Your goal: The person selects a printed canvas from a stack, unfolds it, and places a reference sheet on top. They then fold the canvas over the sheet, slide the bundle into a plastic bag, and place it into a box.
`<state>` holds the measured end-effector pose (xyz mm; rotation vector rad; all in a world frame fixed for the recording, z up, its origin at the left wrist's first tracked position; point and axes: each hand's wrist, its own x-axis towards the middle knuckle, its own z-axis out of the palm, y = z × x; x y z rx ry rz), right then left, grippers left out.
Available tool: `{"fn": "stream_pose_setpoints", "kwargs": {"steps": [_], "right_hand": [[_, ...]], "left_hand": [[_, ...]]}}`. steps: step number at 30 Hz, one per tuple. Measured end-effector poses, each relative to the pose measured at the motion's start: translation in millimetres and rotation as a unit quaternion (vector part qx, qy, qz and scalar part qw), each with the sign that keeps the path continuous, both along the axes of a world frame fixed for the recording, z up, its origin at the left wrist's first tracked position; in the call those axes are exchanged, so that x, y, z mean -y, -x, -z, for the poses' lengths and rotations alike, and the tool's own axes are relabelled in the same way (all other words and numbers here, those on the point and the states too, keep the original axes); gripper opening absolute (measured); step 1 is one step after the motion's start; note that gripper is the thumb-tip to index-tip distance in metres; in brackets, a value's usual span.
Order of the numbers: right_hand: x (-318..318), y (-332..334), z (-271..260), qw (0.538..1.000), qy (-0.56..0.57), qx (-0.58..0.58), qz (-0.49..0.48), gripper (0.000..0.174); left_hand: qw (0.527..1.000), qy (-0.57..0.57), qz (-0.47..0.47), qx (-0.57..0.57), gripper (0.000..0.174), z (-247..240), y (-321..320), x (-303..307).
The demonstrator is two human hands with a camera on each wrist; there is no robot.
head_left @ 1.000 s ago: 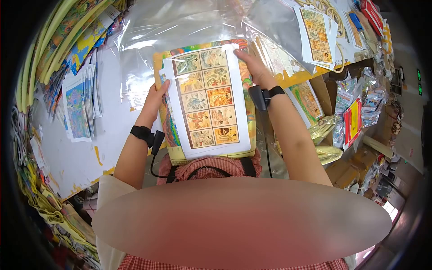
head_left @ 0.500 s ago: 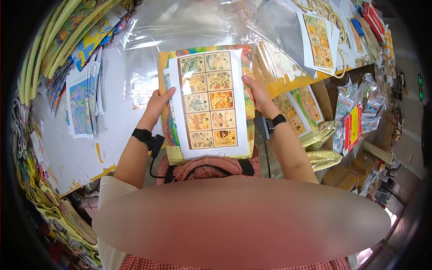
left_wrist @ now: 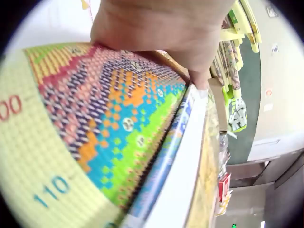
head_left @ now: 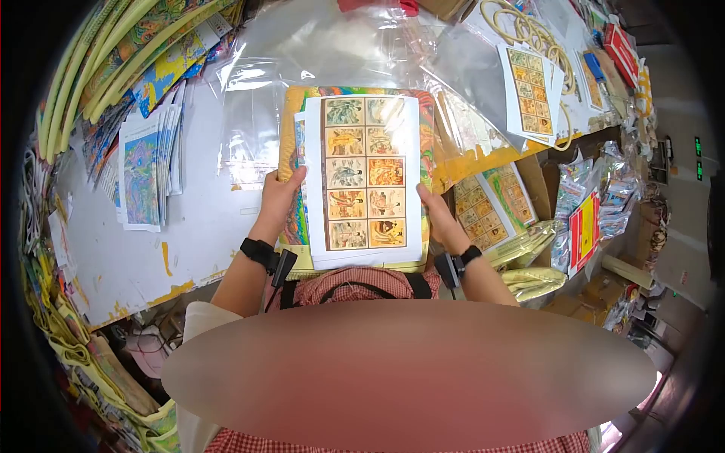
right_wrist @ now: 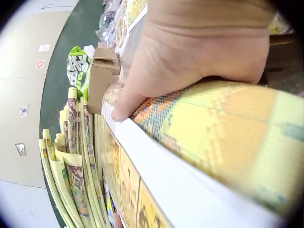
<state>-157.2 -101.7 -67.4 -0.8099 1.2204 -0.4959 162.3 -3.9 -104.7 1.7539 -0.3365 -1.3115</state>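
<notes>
A white printed sheet (head_left: 365,181) with two columns of small pictures lies on top of a thick folded cross-stitch canvas (head_left: 426,113). The bundle rests at the table's front edge, against the person. My left hand (head_left: 281,200) grips its left side, thumb on top by the sheet's edge. On the opposite side my right hand (head_left: 442,220) holds the canvas, its thumb (right_wrist: 124,105) at the sheet's border. Numbers are printed along the yellow canvas margin (left_wrist: 35,156) in the left wrist view. Another folded printed leaflet (left_wrist: 159,175) sticks out under the sheet's left edge.
Clear plastic film (head_left: 257,106) covers the table behind the bundle. Printed leaflets (head_left: 143,174) stand left, below rolled canvases (head_left: 83,83). At right are more picture sheets (head_left: 529,90), a rope coil (head_left: 521,23) and an open carton (head_left: 535,170) with packed canvases.
My right hand has slid from the bundle's far right corner down its side, nearer the body. The left hand has also come slightly closer. The sheet and canvas now lie straighter.
</notes>
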Motion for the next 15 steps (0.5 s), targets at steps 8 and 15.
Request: {"fn": "stream_pose_setpoints", "kwargs": {"steps": [8,15], "right_hand": [[67,-36,-92,0.995,0.097,-0.021,-0.025,0.062],[75,-96,-131,0.943,0.217,-0.205,-0.151,0.069]], "left_hand": [[0.971,0.192,-0.114,-0.081,0.029,-55,-7,42],[0.993,0.056,-0.095,-0.030,0.073,43,-19,50]]}}
